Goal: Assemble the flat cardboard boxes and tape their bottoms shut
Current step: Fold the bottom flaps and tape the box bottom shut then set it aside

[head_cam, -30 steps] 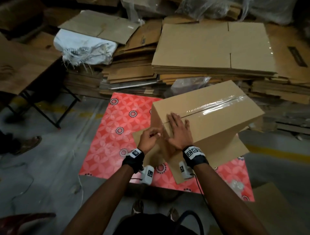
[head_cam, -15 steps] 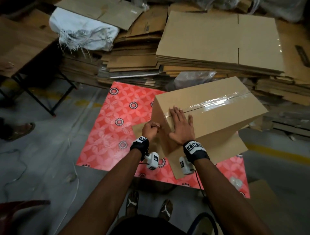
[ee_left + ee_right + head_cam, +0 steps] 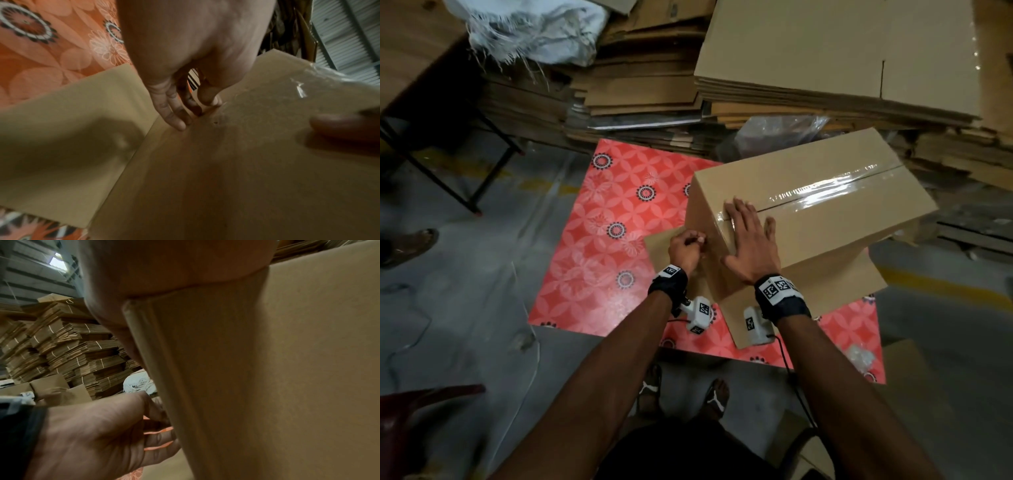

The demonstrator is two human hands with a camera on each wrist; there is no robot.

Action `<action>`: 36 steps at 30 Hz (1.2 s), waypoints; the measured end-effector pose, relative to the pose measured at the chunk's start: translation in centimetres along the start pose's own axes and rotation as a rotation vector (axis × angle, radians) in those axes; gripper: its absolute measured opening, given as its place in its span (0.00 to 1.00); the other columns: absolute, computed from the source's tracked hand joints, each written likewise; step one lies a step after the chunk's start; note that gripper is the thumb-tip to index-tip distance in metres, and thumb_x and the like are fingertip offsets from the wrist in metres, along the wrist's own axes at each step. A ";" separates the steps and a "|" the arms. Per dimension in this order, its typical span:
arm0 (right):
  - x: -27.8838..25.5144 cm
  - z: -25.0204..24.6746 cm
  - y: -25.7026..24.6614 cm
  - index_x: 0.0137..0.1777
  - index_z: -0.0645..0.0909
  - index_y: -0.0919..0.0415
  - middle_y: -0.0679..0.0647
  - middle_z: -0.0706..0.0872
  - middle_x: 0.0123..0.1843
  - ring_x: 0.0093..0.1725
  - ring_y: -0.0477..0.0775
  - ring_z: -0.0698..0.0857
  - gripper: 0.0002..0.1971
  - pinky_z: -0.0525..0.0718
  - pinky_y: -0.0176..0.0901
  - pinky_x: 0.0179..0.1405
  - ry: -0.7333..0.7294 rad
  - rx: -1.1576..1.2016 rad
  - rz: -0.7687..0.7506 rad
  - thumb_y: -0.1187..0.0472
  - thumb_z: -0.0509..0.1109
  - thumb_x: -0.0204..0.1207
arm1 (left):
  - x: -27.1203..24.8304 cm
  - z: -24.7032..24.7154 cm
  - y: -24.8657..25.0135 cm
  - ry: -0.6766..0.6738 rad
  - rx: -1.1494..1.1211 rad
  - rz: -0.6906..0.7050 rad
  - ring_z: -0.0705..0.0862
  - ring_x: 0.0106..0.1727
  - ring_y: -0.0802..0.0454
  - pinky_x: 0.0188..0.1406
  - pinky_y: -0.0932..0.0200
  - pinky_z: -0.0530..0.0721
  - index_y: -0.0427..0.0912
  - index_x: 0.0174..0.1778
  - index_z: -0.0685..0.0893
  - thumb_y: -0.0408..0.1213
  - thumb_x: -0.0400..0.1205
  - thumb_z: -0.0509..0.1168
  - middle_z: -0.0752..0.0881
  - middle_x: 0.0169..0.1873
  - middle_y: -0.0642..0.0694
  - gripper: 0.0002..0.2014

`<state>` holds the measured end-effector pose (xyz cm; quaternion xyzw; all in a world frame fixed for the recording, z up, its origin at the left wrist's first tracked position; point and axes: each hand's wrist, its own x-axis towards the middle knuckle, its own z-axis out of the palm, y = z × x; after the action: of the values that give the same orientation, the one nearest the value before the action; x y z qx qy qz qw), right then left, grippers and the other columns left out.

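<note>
pressing flat, the right hand (image 3: 751,240) smooths tape (image 3: 815,192) over the box (image 3: 825,219) seam, nearly sealed; beside it the left hand (image 3: 686,248) pinches the tape's end.

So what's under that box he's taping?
A red patterned mat lies under the box, whose open flaps spread onto it. The box hides whatever is directly beneath it.
</note>
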<state>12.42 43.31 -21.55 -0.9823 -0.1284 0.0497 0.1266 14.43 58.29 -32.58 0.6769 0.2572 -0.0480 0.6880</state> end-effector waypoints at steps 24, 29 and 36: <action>0.1 -0.3 -0.2 0.92 0.48 0.51 0.51 0.47 0.93 0.91 0.55 0.47 0.54 0.46 0.75 0.86 0.011 0.026 -0.018 0.38 0.56 0.61 | -3.4 -0.6 -2.0 -0.099 0.494 0.509 0.91 0.54 0.43 0.59 0.51 0.89 0.39 0.69 0.87 0.37 0.83 0.66 0.91 0.59 0.39 0.18; 0.2 -0.2 -0.2 0.92 0.48 0.52 0.52 0.48 0.93 0.91 0.56 0.48 0.52 0.46 0.76 0.85 0.001 0.013 -0.017 0.38 0.55 0.64 | -3.1 -0.4 -2.6 -0.089 0.592 0.608 0.88 0.58 0.33 0.61 0.48 0.84 0.31 0.68 0.85 0.38 0.90 0.61 0.88 0.61 0.31 0.17; 0.5 -0.1 -0.1 0.92 0.46 0.52 0.52 0.46 0.93 0.91 0.56 0.47 0.53 0.46 0.77 0.85 -0.029 0.009 -0.012 0.41 0.59 0.66 | -3.3 0.6 -2.5 -0.019 0.547 0.670 0.89 0.54 0.31 0.56 0.43 0.86 0.28 0.65 0.85 0.47 0.88 0.52 0.88 0.58 0.29 0.27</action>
<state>12.90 43.56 -21.45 -0.9802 -0.1357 0.0637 0.1295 10.70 56.54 -33.51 0.8799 -0.0053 0.1054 0.4632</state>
